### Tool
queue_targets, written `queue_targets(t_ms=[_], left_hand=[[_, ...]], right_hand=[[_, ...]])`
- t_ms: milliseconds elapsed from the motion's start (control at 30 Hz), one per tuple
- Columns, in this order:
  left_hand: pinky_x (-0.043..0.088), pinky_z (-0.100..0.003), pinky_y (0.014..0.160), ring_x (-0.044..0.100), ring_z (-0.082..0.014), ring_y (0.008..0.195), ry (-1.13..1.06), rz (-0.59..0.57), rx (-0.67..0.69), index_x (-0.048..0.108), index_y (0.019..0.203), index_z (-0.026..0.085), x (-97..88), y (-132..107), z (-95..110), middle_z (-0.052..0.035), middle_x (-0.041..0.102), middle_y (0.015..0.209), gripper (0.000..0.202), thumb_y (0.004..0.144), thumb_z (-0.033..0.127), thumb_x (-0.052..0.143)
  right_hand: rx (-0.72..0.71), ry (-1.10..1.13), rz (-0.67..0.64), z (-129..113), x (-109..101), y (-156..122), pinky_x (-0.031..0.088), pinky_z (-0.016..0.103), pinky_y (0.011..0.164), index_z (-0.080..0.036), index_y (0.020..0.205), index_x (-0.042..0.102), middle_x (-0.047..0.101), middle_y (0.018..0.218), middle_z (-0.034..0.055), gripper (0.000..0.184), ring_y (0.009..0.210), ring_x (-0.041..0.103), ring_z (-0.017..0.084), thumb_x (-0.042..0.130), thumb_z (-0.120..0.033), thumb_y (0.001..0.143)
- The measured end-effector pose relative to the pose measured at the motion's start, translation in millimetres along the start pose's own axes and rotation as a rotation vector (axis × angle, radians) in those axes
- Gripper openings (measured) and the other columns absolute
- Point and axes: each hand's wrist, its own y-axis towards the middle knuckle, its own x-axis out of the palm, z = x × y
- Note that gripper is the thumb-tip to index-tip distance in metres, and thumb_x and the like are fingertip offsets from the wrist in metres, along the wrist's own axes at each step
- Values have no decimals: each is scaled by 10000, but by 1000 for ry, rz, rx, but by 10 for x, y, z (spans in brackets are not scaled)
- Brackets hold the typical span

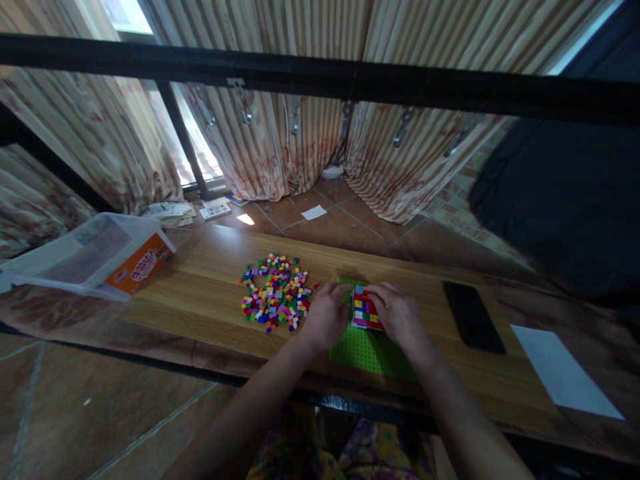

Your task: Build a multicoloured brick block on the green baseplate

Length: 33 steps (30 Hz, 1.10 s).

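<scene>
A small block of stacked coloured bricks [364,311] stands on a green baseplate [367,350] near the front edge of the wooden table [200,293]. My left hand [327,313] curls against the block's left side, fingers closed on it. My right hand [397,313] grips the block from the right and top. A loose pile of small coloured bricks [275,293] lies just left of my left hand.
A clear plastic tub with an orange label [95,257] sits at the table's left end. A black phone [473,315] lies right of the baseplate, and a white sheet [563,373] beyond it. A black metal bar [320,77] crosses overhead; curtains hang behind.
</scene>
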Motion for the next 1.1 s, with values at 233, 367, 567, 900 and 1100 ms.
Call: queue_targets(t_ms=[233, 367, 567, 900, 1100], left_hand=[[443, -373, 1046, 561, -213, 1155, 121, -89, 87, 484, 1319, 187, 136, 21, 2, -108, 557, 1293, 486, 848, 87, 419], [439, -362, 1049, 547, -215, 1177, 182, -98, 121, 438, 1351, 175, 143, 4, 15, -120, 550, 1302, 508, 853, 82, 408], [440, -364, 1033, 517, -238, 1226, 381, -162, 186, 370, 1395, 156, 171, -22, 55, -144, 494, 1364, 584, 822, 50, 416], [514, -398, 862, 595, -264, 1086, 660, -199, 124, 429, 1347, 151, 184, 8, 306, -174, 566, 1256, 440, 915, 114, 359], [497, -387, 878, 602, -256, 1087, 658, -187, 120, 416, 1369, 158, 181, -29, 298, -172, 569, 1275, 469, 906, 102, 364]], right_hand=[[60, 95, 30, 65, 38, 5, 468, 331, 775, -235, 826, 711, 671, 844, 42, 251, 821, 616, 200, 480, -300, 901], [62, 130, 37, 75, 38, -5, 466, 327, 763, -234, 805, 714, 661, 836, 43, 266, 808, 610, 194, 478, -310, 902], [37, 109, 35, 91, 49, -32, 460, 328, 775, -231, 816, 718, 641, 846, 51, 296, 826, 594, 197, 456, -313, 925], [49, 145, 34, 90, 91, -31, 474, 334, 776, -233, 817, 731, 647, 845, 55, 279, 815, 596, 195, 475, -300, 903], [219, 328, 159, 48, -20, -77, 501, 352, 780, -210, 914, 730, 689, 895, 69, 296, 825, 637, 200, 483, -371, 890]])
